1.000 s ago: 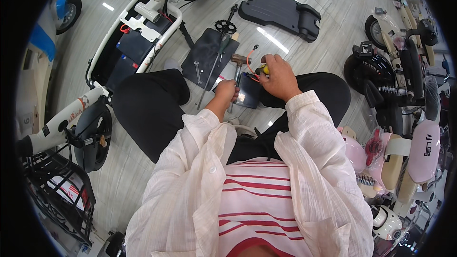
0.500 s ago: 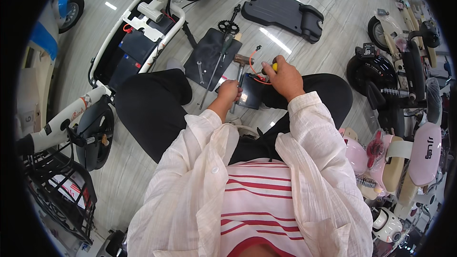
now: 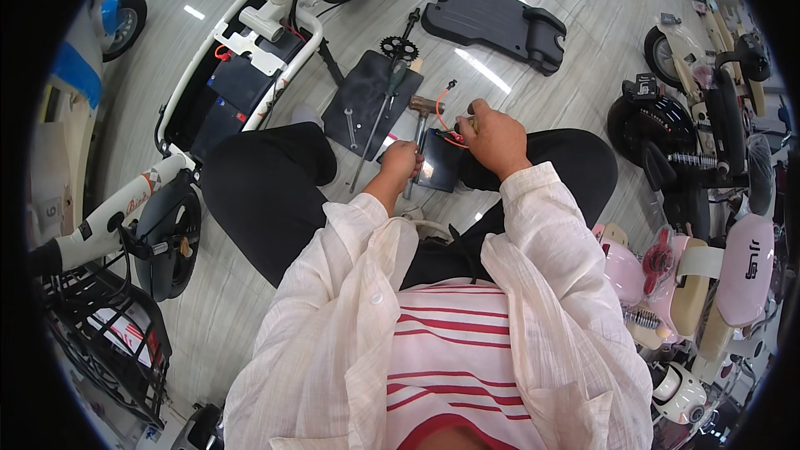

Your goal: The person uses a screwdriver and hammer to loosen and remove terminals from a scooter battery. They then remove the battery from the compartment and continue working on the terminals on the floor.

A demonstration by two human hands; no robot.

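Observation:
My left hand [image 3: 402,161] is closed at the left edge of a dark rectangular case [image 3: 438,168]; what its fingers grip is unclear. My right hand [image 3: 493,138] is closed around a yellow-and-black handled tool [image 3: 468,123], mostly hidden, above the case beside an orange cable [image 3: 442,100]. A hammer [image 3: 427,104] with a metal handle lies by my hands. On the black mat [image 3: 342,100] to the left are a wrench [image 3: 351,127], a long green-handled screwdriver [image 3: 395,77] and a toothed chainring with a shaft [image 3: 398,47].
An open white scooter frame [image 3: 171,119] with batteries and red wires stands at left, near a black basket [image 3: 107,342]. A black plastic panel [image 3: 487,19] lies ahead. Pink [image 3: 742,271] and black [image 3: 658,133] two-wheelers line the right. My bent legs surround the work area.
My right hand has turned slightly, so less of the yellow handle shows. My left hand stays at the case's edge. The whole view has shifted slightly.

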